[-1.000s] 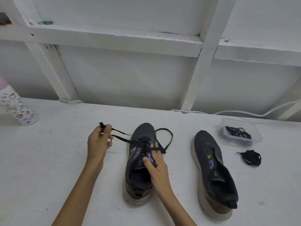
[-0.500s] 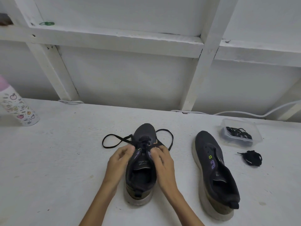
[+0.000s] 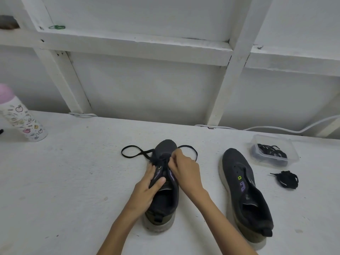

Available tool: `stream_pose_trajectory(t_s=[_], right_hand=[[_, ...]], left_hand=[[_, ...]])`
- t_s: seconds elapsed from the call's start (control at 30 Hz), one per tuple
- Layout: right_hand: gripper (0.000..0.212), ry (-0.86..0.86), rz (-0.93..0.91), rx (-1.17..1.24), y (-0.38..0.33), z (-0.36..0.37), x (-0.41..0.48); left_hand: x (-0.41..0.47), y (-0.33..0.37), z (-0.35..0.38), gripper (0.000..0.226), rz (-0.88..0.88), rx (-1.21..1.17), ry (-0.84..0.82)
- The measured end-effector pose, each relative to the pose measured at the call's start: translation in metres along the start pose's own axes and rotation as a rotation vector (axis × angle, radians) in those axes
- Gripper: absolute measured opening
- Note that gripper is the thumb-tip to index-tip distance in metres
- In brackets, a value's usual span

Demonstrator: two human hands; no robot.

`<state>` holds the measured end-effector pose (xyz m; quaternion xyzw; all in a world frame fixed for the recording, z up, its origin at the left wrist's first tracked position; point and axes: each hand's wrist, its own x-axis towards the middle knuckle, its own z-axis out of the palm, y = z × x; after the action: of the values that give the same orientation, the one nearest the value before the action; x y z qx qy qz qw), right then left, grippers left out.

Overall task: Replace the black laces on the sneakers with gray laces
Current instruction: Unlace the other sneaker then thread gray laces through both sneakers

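Item: white surface bearing two dark sneakers, both hands at work on one.
Laced sneaker, toe pointing away, lies under both hands. Second sneaker lies near the right hand's outer side. Left hand grips the laced sneaker's upper, fingers along its side, thumb across the tongue. Right hand, fingers curled, pinches the black lace at the eyelets; the lace's loops trail beyond both hands. Patterned bottle, well left of the left hand. Clear container of dark laces, far right of the right hand. Black lace bundle, just nearer than the container.
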<state>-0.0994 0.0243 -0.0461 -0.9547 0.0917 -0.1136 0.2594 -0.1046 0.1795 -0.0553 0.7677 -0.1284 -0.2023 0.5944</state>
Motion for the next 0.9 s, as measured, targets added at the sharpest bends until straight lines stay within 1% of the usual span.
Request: stream_pose_trajectory(t_s=[0.1,0.17,0.23,0.3,0.43,0.53,0.63,0.7,0.77,0.9], right_hand=[[0.017,0.003,0.023,0.019,-0.001,0.006,0.001],[0.015,-0.008,0.082,0.175,0.004,0.003,-0.002],[0.017,-0.046,0.193,0.379,0.013,-0.003,-0.004],[0.019,-0.098,0.251,0.492,0.021,-0.006,-0.007],[0.010,-0.135,0.212,0.543,0.019,-0.004,-0.010],[0.009,-0.164,0.187,0.510,0.015,-0.006,-0.001],[0.010,-0.075,0.227,0.508,0.016,-0.012,0.015],[0.010,-0.062,0.241,0.511,0.016,-0.012,0.022],[0.012,-0.105,0.254,0.537,0.016,-0.012,0.020],[0.023,-0.229,0.310,0.676,0.018,-0.017,0.005]], left_hand=[[0.000,0.000,0.000,0.069,-0.025,0.005,0.009],[0.000,-0.001,0.000,0.066,-0.028,0.002,0.011],[0.001,-0.002,0.001,0.065,-0.039,0.001,0.019],[0.002,-0.004,0.001,0.067,-0.050,0.008,0.021],[0.002,-0.005,0.001,0.064,-0.054,0.028,0.019],[0.002,-0.006,0.000,0.063,-0.057,0.036,0.022],[0.002,-0.007,0.000,0.064,-0.079,0.030,0.027],[0.003,-0.008,0.001,0.063,-0.083,0.037,0.033],[0.002,-0.009,0.001,0.063,-0.079,0.038,0.040],[0.004,-0.010,0.002,0.062,-0.074,0.032,0.049]])
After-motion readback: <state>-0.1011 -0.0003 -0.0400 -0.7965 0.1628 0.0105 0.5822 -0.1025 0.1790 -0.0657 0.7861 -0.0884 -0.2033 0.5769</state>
